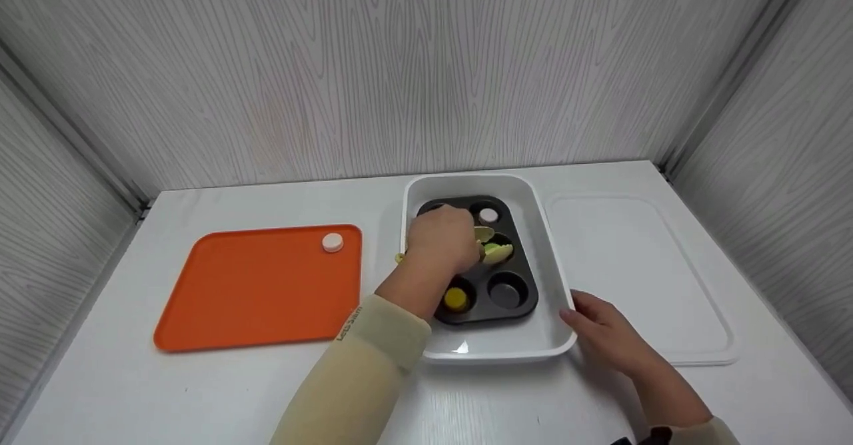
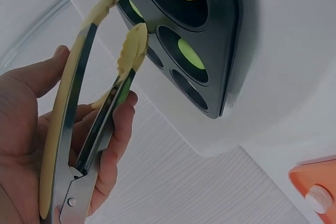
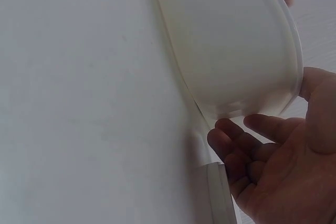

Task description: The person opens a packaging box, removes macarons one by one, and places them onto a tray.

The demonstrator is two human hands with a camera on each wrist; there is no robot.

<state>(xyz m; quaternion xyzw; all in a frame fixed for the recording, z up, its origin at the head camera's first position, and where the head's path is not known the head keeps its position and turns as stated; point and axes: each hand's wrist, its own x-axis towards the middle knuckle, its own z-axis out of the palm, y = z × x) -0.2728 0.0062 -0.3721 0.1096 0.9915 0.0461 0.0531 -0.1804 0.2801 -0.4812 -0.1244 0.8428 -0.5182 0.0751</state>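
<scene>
My left hand (image 1: 443, 237) holds a pair of tongs (image 2: 84, 103) with yellow scalloped tips, over a dark muffin tin (image 1: 482, 292). The tong tips stand apart at a cup on the tin's right side, with a green piece (image 1: 492, 248) between them in the head view. A white round piece (image 1: 488, 216) lies in the far right cup, a yellow one (image 1: 456, 299) in the near left cup. The tin sits inside a white bin (image 1: 493, 346). At the bin's near right corner, my right hand (image 1: 603, 328) grips the rim, thumb on top and fingers outside.
An orange tray (image 1: 260, 292) lies to the left, bearing a white round piece (image 1: 332, 242) near its far right corner. To the right is a flat white tray or lid (image 1: 640, 278). Grey wood-grain panels (image 1: 400, 72) enclose the white table at the back and sides.
</scene>
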